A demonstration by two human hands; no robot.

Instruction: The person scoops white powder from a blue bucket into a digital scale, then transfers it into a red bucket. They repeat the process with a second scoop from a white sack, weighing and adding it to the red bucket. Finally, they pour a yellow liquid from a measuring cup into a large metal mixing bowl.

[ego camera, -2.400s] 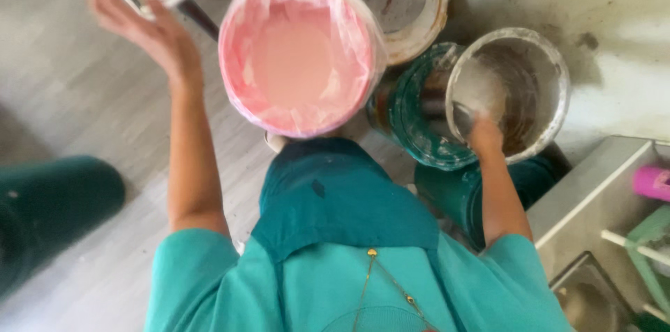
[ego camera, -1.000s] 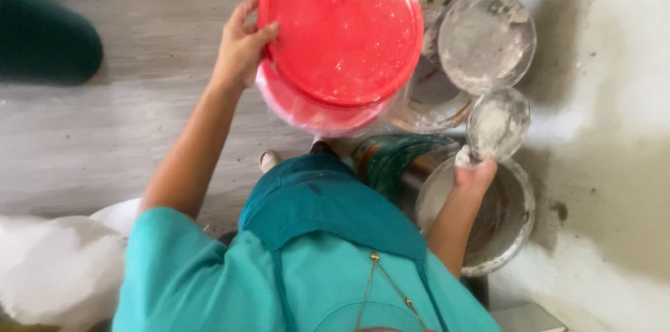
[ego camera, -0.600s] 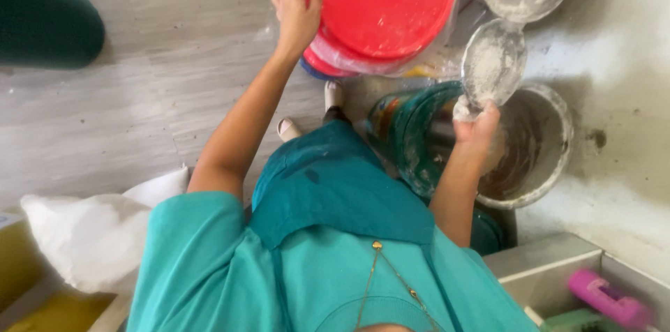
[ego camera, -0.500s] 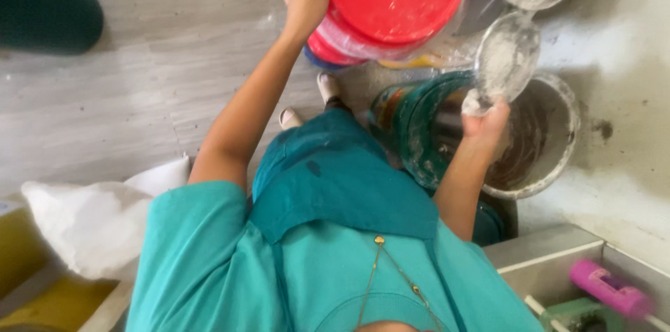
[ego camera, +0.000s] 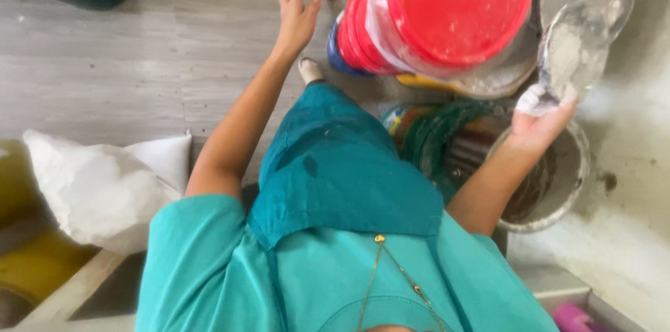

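Grey plank floor (ego camera: pixel 125 74) below. Left hand (ego camera: pixel 296 14) free, fingers spread, just beside stacked red buckets (ego camera: pixel 447 14). Right hand (ego camera: pixel 541 126) fingers pinch a powder-coated scoop (ego camera: pixel 572 49) raised above grey bucket (ego camera: pixel 551 178). Judgement: scooping midway, powder not yet tipped

White sack (ego camera: pixel 98 189) on floor at left, plump, unmarked

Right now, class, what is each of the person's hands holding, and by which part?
The right hand holds a small dusty scoop-like container by its lower end. The left hand is open and holds nothing.
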